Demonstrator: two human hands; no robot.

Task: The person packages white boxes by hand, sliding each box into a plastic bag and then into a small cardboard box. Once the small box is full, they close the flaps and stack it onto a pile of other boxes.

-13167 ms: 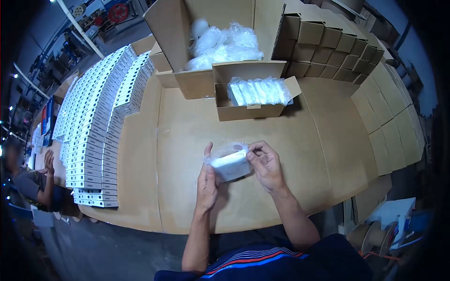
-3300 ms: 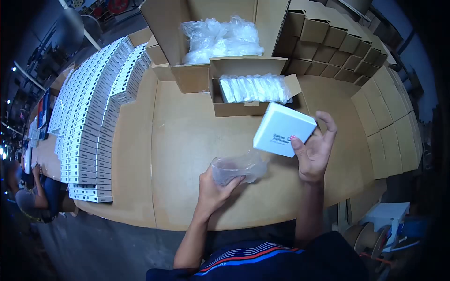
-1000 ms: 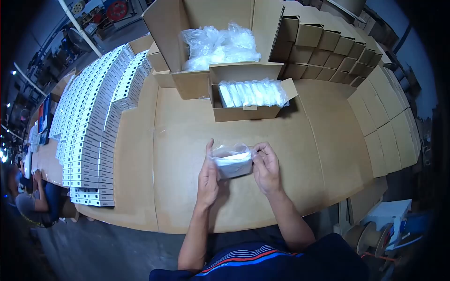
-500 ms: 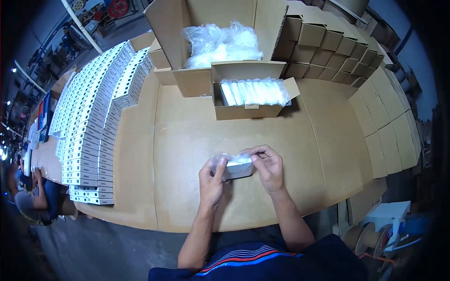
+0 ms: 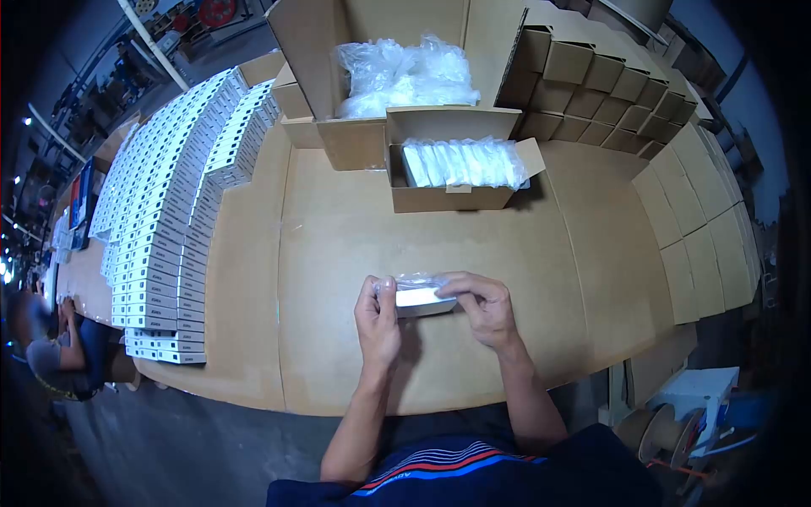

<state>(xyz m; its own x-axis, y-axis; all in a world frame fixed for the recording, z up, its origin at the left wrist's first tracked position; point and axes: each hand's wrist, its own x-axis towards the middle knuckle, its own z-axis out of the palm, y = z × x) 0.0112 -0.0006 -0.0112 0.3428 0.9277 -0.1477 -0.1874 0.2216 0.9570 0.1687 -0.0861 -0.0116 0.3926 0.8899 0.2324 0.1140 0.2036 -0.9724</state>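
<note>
Between my two hands, above the cardboard-covered table [image 5: 338,363], is a small white box [image 5: 420,298] with clear plastic wrap [image 5: 420,280] along its far side. My left hand [image 5: 378,317] grips the box's left end, thumb on top. At the right end, the fingers of my right hand [image 5: 483,306] are pinched on the plastic wrap and the box edge. Farther back, an open brown carton [image 5: 452,200] holds a row of plastic-wrapped white boxes [image 5: 460,164].
Tall stacks of small white boxes [image 5: 152,253] line the left side. Behind the carton, a large open cardboard box [image 5: 351,145] holds clear plastic bags [image 5: 405,76]. Brown cartons [image 5: 701,220] are piled on the right. A person [image 5: 59,346] sits at far left.
The white box has tilted so its bright face shows more. My right fingers have moved left and closed in over its right end, and the plastic lies farther back.
</note>
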